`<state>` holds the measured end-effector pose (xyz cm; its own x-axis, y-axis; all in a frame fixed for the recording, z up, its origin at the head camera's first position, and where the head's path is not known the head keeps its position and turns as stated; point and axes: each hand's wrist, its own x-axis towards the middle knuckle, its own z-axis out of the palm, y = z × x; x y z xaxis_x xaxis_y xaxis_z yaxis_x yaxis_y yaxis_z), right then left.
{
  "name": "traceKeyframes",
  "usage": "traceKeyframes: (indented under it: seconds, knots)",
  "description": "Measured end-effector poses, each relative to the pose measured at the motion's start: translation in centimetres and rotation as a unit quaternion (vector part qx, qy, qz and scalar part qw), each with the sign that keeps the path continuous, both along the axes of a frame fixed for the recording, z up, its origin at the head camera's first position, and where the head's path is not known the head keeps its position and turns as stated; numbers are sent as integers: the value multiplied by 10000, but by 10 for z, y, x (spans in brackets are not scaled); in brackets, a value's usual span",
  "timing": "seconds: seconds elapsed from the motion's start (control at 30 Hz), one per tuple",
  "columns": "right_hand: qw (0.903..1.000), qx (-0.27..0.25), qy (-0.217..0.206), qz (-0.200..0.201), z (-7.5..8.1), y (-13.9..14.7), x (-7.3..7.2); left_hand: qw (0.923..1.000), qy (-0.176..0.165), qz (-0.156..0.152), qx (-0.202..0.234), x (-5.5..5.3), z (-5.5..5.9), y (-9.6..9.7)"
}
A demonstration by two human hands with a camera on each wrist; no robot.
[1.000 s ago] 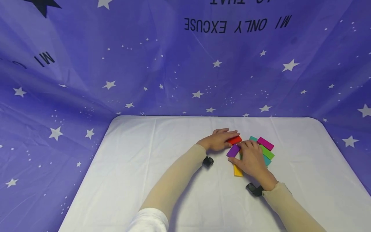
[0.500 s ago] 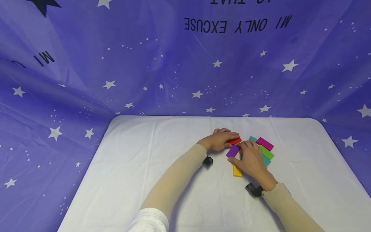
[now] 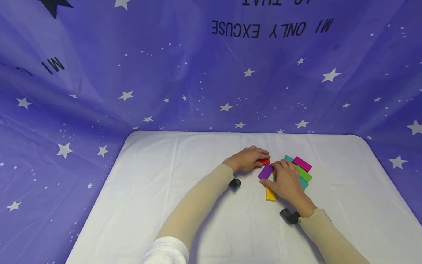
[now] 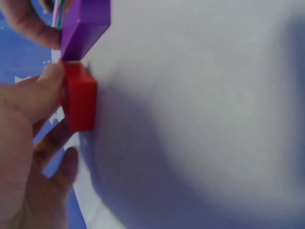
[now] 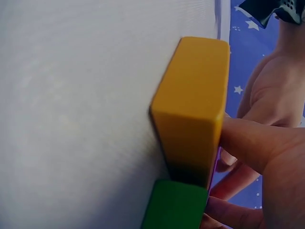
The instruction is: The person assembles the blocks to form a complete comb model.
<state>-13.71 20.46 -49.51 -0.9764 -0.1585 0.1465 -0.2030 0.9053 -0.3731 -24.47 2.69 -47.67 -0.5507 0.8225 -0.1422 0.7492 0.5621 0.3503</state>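
My left hand [image 3: 247, 159] pinches a red block [image 4: 82, 105] between thumb and fingers, just beyond the far end of a purple block [image 3: 265, 171]. In the left wrist view the red block lies end to end with the purple one. My right hand [image 3: 286, 179] spans the purple block, thumb at its near end and index finger at its far end. A yellow block [image 5: 190, 81] and a dark green block [image 5: 176, 205] show below the right thumb in the right wrist view. The right palm hides part of the group.
Right of the right hand lie turquoise [image 3: 288, 158], magenta [image 3: 302, 164], light green [image 3: 303, 173] and teal [image 3: 303, 183] blocks, close together. A white cloth covers the table [image 3: 211, 220]. A purple star-patterned curtain [image 3: 197, 73] stands behind it.
The left hand has shifted slightly left and nearer with the red block, its fingers now covering more of it. The right hand and the other blocks have stayed in place.
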Motion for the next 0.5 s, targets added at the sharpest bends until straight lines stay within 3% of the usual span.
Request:
traceKeyframes:
  seconds: [0.2, 0.5]
  knots:
    - [10000, -25, -55, -19, -1, 0, -1, 9979, -651, -56, -48, -3, 3, -7]
    - [9999, -129, -19, 5, -2, 1, 0, 9988, -459, 117, -151, -3, 0, -12]
